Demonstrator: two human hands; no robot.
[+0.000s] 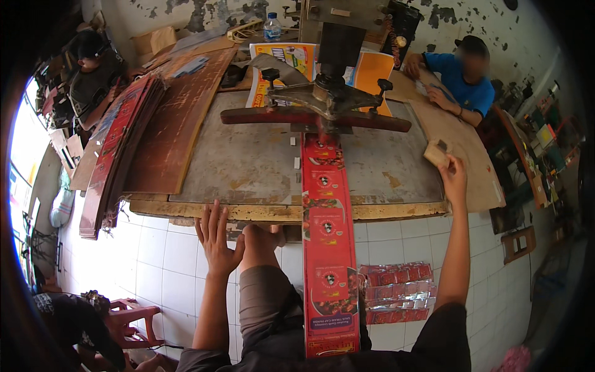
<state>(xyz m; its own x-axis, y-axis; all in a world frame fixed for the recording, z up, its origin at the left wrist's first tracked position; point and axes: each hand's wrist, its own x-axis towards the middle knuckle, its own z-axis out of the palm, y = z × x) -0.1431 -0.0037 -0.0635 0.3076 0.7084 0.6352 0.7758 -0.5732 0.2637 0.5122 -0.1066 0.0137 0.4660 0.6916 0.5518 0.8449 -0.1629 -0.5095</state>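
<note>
A long strip of red printed packaging film (328,242) runs from beneath the metal press (328,102) over the table's front edge and down to my lap. Left of the strip, my left hand (217,243) is open, its fingers spread at the table's front edge and nothing in it. Out to the right, my right hand (455,178) has its fingertips closed on the corner of a small tan block (435,154) with a dark patch on top. Small pale pieces (297,162) lie along the strip's left edge on the grey tabletop (242,158).
Stacked reddish boards (121,136) jut past the table on the left. Flattened red sachets (398,291) lie at lower right. A water bottle (272,28) stands at the back. People sit at far left and at right in a blue shirt (474,96); another crouches near a stool (133,322).
</note>
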